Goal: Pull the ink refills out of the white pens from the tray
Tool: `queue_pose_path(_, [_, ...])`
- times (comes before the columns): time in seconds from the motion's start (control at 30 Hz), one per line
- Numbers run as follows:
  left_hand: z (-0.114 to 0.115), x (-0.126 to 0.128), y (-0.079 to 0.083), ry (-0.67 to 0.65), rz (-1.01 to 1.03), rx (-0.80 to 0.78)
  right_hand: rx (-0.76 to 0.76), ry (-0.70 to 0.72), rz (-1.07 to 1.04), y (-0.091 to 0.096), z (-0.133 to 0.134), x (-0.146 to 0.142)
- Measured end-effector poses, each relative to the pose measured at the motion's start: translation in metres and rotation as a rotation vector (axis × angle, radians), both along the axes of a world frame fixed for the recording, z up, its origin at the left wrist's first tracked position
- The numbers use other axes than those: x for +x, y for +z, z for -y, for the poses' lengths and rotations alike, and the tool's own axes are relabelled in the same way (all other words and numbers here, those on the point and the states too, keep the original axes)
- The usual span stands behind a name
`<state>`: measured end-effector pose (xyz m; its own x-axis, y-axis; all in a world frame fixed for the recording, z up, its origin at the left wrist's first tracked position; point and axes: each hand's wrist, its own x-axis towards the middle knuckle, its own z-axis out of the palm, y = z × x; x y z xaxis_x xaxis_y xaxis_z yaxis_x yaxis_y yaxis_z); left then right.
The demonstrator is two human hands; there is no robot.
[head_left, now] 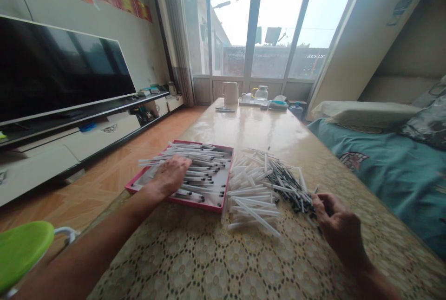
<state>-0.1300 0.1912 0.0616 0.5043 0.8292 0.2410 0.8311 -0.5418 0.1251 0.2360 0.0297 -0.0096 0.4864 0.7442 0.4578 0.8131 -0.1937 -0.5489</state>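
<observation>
A pink-rimmed shallow tray (223,148) lies on the table, holding several assembled white pens (202,170). My left hand (171,174) rests palm-down on those pens, fingers curled over them. To the right of the tray lies a loose heap of white pen barrels (249,193), and beside it a pile of thin black refills (287,181). My right hand (334,221) sits at the near edge of the refill pile, fingers pinched on something small there that I cannot make out.
The long table (244,128) has a patterned cloth at my end. At its far end stand a white kettle (230,92), a glass jar (261,94) and a tray. A TV (55,68) on a low cabinet is left, a teal sofa (393,170) right, a green stool (21,249) near left.
</observation>
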Motion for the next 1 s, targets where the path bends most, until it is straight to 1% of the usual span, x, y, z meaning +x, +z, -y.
queue_pose_path(0.1, [-0.005,-0.007,-0.006,0.002,-0.088,0.045,-0.009,0.0,-0.014,0.001,0.0,0.0])
queue_pose_path(0.17, [-0.006,-0.009,-0.007,-0.006,-0.127,0.07,-0.002,0.003,-0.018,0.002,0.0,0.0])
queue_pose_path(0.27, [-0.005,-0.009,-0.003,-0.026,-0.155,0.106,0.023,0.03,-0.022,0.004,0.001,-0.001])
queue_pose_path(0.33, [0.004,-0.003,0.001,-0.034,-0.159,0.133,0.043,0.087,-0.027,0.005,0.002,-0.004])
queue_pose_path(0.4, [0.023,0.011,0.004,-0.068,-0.124,0.14,0.044,0.2,-0.03,0.007,0.004,-0.008])
queue_pose_path(0.47, [0.052,0.033,0.002,-0.175,-0.019,0.083,0.004,0.355,-0.023,0.011,0.007,-0.014])
queue_pose_path(0.5, [0.068,0.046,-0.001,-0.242,0.034,0.03,-0.029,0.436,-0.017,0.013,0.008,-0.018])
queue_pose_path(0.53, [0.084,0.059,-0.005,-0.318,0.069,-0.036,-0.07,0.519,-0.01,0.017,0.009,-0.021])
queue_pose_path(0.6, [0.112,0.083,-0.017,-0.425,0.099,-0.16,-0.164,0.677,0.011,0.025,0.012,-0.027])
queue_pose_path(0.67, [0.131,0.102,-0.031,-0.471,0.133,-0.227,-0.262,0.799,0.045,0.031,0.015,-0.032])
queue_pose_path(0.7, [0.135,0.109,-0.039,-0.483,0.154,-0.25,-0.31,0.836,0.068,0.034,0.017,-0.035])
queue_pose_path(0.77, [0.136,0.117,-0.052,-0.483,0.217,-0.281,-0.386,0.862,0.108,0.035,0.02,-0.04])
queue_pose_path(0.83, [0.131,0.118,-0.062,-0.479,0.308,-0.313,-0.433,0.855,0.127,0.031,0.022,-0.043])
queue_pose_path(0.9, [0.125,0.116,-0.067,-0.483,0.401,-0.342,-0.455,0.846,0.129,0.026,0.022,-0.044])
queue_pose_path(1.0, [0.119,0.108,-0.069,-0.465,0.481,-0.352,-0.46,0.842,0.126,0.02,0.018,-0.04])
